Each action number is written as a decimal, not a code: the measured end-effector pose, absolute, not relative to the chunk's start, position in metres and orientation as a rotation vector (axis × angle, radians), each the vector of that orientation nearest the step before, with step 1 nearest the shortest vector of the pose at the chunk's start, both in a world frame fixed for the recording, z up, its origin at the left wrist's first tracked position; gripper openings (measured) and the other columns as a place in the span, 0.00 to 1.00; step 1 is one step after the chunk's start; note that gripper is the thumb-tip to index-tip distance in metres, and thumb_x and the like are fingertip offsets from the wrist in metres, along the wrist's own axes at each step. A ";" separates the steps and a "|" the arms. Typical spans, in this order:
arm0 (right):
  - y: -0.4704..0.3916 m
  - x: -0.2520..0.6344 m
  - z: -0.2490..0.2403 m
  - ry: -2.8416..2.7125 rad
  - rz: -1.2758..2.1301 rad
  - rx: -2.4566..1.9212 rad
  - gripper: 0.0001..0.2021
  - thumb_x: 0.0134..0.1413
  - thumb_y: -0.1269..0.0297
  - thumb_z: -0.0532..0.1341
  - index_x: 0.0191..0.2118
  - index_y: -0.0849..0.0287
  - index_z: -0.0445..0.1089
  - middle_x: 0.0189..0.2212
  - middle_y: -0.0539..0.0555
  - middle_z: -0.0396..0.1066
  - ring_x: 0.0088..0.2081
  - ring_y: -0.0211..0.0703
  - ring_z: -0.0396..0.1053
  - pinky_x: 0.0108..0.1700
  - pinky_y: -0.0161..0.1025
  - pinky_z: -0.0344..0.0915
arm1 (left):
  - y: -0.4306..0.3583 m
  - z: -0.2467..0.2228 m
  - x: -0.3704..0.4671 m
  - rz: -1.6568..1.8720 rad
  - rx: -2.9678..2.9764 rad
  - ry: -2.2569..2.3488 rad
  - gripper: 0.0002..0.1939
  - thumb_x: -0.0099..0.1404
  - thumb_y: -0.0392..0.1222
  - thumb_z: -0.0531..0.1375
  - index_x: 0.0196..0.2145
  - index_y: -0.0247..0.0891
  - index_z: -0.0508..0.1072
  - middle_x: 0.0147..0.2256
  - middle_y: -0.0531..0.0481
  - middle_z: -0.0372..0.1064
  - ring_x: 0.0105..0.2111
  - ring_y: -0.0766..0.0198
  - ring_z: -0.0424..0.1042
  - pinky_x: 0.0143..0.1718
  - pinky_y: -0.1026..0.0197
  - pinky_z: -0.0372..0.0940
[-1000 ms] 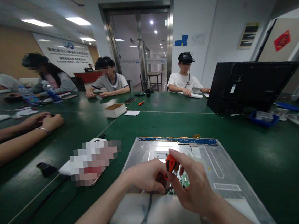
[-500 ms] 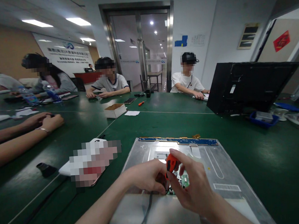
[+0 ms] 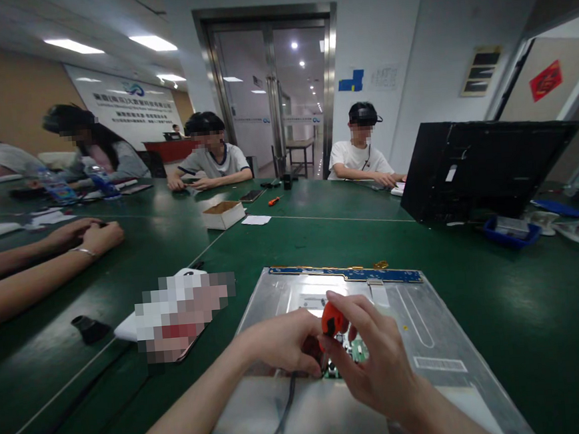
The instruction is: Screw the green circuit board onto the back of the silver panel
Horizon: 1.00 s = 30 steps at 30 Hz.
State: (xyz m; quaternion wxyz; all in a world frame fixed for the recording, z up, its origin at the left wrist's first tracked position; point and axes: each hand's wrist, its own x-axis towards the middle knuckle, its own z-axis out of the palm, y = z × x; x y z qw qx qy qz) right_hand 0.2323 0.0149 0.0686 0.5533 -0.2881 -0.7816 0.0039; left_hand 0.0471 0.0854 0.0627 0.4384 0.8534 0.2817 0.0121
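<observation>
A flat metal panel (image 3: 428,320) lies on the green table, with a blue circuit strip (image 3: 344,273) along its far edge. Over the green circuit board (image 3: 359,350) near its middle, my right hand (image 3: 377,350) grips the red-and-black handle of a screwdriver (image 3: 331,317) between thumb and fingers. The screwdriver's tip is hidden. My left hand (image 3: 292,344) is closed low beside the tool, at the board's left side; what its fingers hold is hidden. A dark cable (image 3: 287,408) runs from under my left hand toward the near edge.
Left of the panel lie a white-and-pink blurred object (image 3: 177,316) and a black piece (image 3: 90,328). Another person's hands (image 3: 95,235) rest farther left. Beyond are a small box (image 3: 223,215), an orange screwdriver (image 3: 273,201), a black monitor (image 3: 491,168) and a blue tray (image 3: 511,231).
The red handle has turned slightly in my right hand's fingers. My left hand stays in place. Across the table, a person's hands have shifted a little.
</observation>
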 end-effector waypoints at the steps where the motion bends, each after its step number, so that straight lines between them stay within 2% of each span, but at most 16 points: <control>1: 0.015 0.232 0.068 -1.844 0.009 -0.676 0.25 0.63 0.71 0.57 0.64 0.55 0.56 0.40 0.56 0.73 0.33 0.43 0.73 0.32 0.40 0.75 | 0.085 0.063 0.047 0.033 2.115 0.700 0.06 0.53 0.33 0.66 0.29 0.36 0.72 0.25 0.56 0.67 0.26 0.65 0.66 0.27 0.65 0.61; 7: 0.013 0.232 0.069 -1.832 0.016 -0.661 0.24 0.61 0.72 0.56 0.62 0.58 0.56 0.38 0.56 0.74 0.31 0.43 0.72 0.31 0.39 0.73 | 0.083 0.063 0.046 0.051 2.105 0.736 0.09 0.54 0.36 0.66 0.34 0.36 0.72 0.28 0.55 0.68 0.25 0.65 0.67 0.26 0.65 0.60; 14: 0.017 0.231 0.068 -1.784 0.012 -0.654 0.21 0.64 0.65 0.60 0.59 0.56 0.57 0.38 0.55 0.73 0.32 0.43 0.72 0.30 0.38 0.72 | 0.085 0.062 0.046 0.046 2.131 0.719 0.08 0.53 0.34 0.66 0.32 0.36 0.73 0.27 0.56 0.68 0.26 0.65 0.66 0.28 0.64 0.61; 19: 0.017 0.232 0.068 -1.812 -0.019 -0.665 0.19 0.64 0.67 0.59 0.59 0.54 0.61 0.39 0.55 0.71 0.32 0.42 0.72 0.27 0.36 0.70 | 0.087 0.062 0.048 0.033 2.118 0.731 0.07 0.51 0.33 0.66 0.29 0.36 0.71 0.25 0.57 0.65 0.24 0.66 0.65 0.25 0.66 0.59; 22: 0.016 0.233 0.069 -1.848 -0.015 -0.671 0.20 0.64 0.68 0.59 0.61 0.53 0.61 0.40 0.56 0.71 0.33 0.42 0.72 0.29 0.37 0.71 | 0.087 0.063 0.049 0.019 2.127 0.720 0.06 0.52 0.34 0.66 0.27 0.36 0.71 0.24 0.57 0.65 0.23 0.67 0.64 0.24 0.66 0.58; 30: 0.016 0.233 0.069 -1.855 0.010 -0.628 0.22 0.64 0.71 0.57 0.62 0.59 0.58 0.37 0.55 0.74 0.33 0.43 0.71 0.30 0.39 0.70 | 0.082 0.070 0.051 0.067 2.131 0.705 0.07 0.51 0.32 0.66 0.27 0.36 0.71 0.24 0.57 0.65 0.25 0.67 0.64 0.25 0.66 0.57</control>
